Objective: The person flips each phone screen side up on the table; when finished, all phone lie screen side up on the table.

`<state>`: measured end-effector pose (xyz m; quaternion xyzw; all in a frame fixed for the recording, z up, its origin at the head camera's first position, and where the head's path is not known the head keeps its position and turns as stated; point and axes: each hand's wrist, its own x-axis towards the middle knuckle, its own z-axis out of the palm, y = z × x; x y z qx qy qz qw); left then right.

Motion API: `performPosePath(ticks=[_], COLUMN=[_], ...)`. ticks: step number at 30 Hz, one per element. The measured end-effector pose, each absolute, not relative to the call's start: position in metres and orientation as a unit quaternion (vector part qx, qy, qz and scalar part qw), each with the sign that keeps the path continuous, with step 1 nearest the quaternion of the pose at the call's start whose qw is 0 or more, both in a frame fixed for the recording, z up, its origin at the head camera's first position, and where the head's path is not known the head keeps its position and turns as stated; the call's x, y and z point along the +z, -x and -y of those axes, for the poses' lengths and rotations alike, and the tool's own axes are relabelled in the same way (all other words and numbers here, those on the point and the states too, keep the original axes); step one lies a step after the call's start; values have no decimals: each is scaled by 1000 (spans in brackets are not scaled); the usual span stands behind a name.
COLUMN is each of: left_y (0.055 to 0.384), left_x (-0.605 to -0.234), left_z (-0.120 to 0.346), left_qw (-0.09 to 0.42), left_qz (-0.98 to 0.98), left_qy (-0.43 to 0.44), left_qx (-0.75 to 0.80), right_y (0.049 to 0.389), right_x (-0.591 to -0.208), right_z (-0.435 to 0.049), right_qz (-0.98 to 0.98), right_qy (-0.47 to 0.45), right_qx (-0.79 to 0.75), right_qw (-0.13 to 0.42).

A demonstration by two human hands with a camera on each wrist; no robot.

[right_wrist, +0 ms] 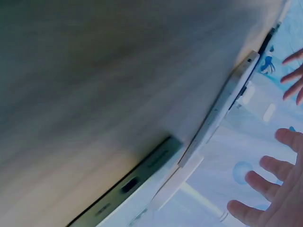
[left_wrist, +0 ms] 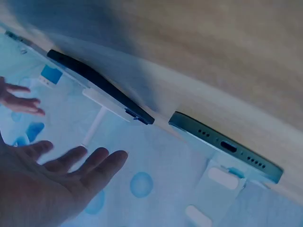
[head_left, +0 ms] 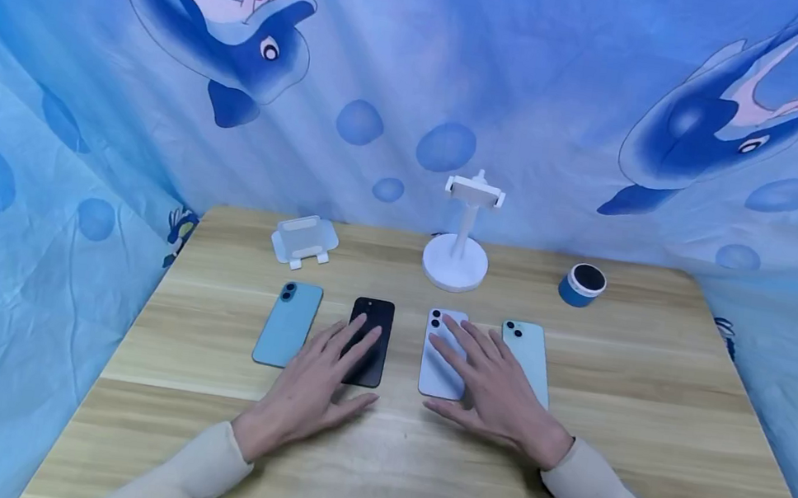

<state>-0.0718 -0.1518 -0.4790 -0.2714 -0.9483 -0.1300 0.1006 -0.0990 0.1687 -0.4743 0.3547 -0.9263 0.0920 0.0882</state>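
Phones lie face down in a row on the wooden table. At the left is a blue phone (head_left: 288,327), then a black phone (head_left: 375,354), a pale lilac phone (head_left: 440,374) and a mint-green phone (head_left: 530,352). My left hand (head_left: 312,375) hovers with spread fingers over the black phone's lower left, holding nothing; the left wrist view shows this hand (left_wrist: 61,182) apart from the phones. My right hand (head_left: 501,390) is spread above the lilac and mint phones, partly hiding both. In the right wrist view its fingers (right_wrist: 262,184) are apart from them.
Along the table's back stand a low white phone stand (head_left: 303,239), a taller white stand with a round base (head_left: 455,264) and a small blue cylinder with a dark top (head_left: 581,285). A blue dolphin-print curtain (head_left: 407,59) hangs behind the table (head_left: 652,380).
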Motion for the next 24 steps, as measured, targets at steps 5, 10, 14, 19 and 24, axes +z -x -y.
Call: performPosePath(ticks=[5,10,14,19,24], left_y=[69,67,66,68,72], left_x=[-476,-473,-470,-469,-468], left_z=[160,170,182,199,218], left_qw=[122,123,87,50,39], left_qz=[951,951,948,947,942], left_qy=[212,137,71,17,-13], left_qx=[-188,-249,-297,-316,-332], right_y=[106,116,126,139,156], right_x=[-468,-464,-466,-469,-467], right_z=[-156,-138,-119,-96,-77], right_qz=[921,909,878,837,818], right_qy=[-351,-340,-335,-340,-339], right_qx=[161,242,336,413,438], right_qw=[51,3,-54,-119,-154])
